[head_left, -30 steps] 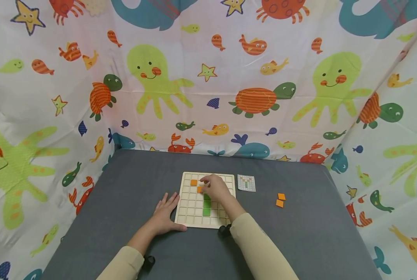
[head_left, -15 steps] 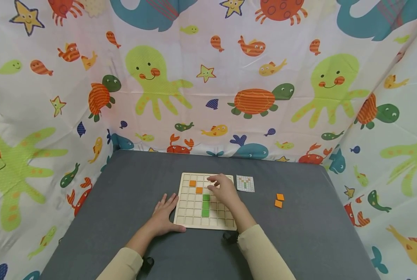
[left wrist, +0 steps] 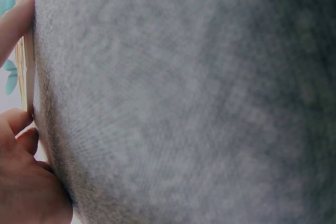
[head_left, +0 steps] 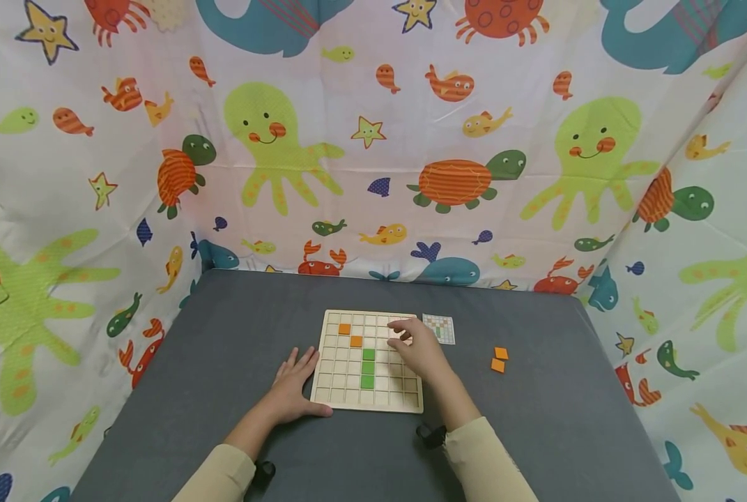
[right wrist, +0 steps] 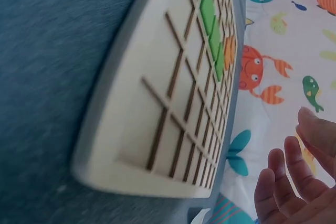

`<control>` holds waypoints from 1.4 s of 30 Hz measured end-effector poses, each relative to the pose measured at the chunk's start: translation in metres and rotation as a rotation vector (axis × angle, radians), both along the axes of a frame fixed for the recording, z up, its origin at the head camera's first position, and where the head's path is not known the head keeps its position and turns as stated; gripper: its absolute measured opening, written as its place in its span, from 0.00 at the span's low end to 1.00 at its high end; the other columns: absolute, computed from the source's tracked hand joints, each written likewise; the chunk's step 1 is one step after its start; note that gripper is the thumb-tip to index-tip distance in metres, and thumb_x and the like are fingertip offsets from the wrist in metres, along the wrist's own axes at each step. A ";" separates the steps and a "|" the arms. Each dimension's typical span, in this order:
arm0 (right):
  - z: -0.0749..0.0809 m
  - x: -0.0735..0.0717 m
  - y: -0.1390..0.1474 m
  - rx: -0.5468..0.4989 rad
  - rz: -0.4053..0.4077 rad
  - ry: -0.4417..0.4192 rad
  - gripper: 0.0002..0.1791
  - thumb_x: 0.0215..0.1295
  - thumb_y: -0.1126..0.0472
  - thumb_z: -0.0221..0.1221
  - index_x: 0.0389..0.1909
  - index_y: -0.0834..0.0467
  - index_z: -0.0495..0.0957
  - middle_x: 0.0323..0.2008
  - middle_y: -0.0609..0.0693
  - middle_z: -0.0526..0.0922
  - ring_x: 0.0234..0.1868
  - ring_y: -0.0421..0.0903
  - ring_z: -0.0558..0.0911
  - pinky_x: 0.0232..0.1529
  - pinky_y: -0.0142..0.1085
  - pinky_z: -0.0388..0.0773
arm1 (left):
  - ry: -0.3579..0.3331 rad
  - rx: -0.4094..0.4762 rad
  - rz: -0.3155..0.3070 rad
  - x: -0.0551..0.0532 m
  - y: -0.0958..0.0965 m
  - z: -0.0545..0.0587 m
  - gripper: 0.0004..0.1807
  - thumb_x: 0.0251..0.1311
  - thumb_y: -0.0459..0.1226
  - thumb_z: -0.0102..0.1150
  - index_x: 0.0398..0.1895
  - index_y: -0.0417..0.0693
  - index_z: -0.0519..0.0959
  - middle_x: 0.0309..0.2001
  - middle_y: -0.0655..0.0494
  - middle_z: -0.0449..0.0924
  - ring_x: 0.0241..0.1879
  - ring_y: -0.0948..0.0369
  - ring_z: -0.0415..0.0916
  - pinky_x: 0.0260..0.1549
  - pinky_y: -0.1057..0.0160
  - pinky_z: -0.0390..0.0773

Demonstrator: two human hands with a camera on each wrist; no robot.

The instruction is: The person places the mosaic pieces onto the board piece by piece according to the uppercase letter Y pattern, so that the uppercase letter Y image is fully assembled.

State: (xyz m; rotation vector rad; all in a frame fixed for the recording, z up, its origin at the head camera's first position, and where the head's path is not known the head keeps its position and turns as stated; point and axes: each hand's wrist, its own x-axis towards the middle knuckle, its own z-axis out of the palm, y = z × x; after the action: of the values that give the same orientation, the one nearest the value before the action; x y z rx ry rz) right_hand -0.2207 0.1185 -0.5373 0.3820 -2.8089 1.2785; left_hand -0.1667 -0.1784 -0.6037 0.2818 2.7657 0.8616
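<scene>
A pale wooden grid board lies on the grey table. Three green square tiles sit in a column in its cells, and two orange tiles step diagonally up to the left of them. My left hand rests at the board's left side, fingers spread along that edge and thumb at the front corner. Over the board's right part hovers my right hand, fingers loosely bent and apart. In the right wrist view nothing shows between the fingers of that hand.
Right of the board's far corner lies a small printed grid card, partly overlapped by the right hand. Two loose orange tiles lie farther right on the table. A sea-animal curtain hangs around the back and sides.
My right hand has drawn back to the right from beside the lower orange tile, uncovering that tile and the top green one. The left hand stays at the board's edge.
</scene>
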 end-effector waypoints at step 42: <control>-0.008 0.022 0.111 0.048 -0.212 0.066 0.25 0.63 0.62 0.70 0.61 0.60 0.79 0.49 0.61 0.82 0.47 0.56 0.83 0.47 0.52 0.83 | -0.014 -0.001 -0.001 0.002 0.000 0.008 0.71 0.35 0.63 0.81 0.81 0.49 0.52 0.82 0.50 0.47 0.81 0.42 0.31 0.76 0.36 0.42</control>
State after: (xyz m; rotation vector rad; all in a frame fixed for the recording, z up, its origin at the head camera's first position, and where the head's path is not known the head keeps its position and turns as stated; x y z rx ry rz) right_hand -0.1982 0.2300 -0.5449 0.1201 -2.7409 1.1351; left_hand -0.1646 -0.1787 -0.5959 0.2754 2.7530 0.8583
